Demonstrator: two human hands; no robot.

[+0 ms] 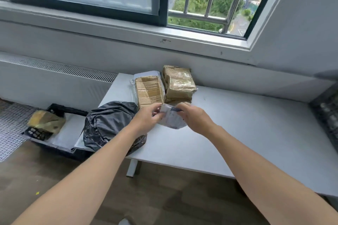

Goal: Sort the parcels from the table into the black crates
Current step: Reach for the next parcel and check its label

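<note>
Forearms reach from my viewpoint over the white table (237, 124). I see the left hand (146, 116) and right hand (193, 117) both pinching a small white parcel (172, 122) at its top edge, over the tabletop, between a black-bagged parcel (108, 122) and a taped brown parcel (178, 84). One black crate (67, 109) stands on the floor, left.

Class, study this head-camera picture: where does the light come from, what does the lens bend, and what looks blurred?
Head view: soft daylight comes from the window, leaving no hard shadows on the table; the wide lens bows the sill; tape on the rear brown parcel glints; the left hand, right hand and the white parcel they pinch look slightly smeared.
</note>
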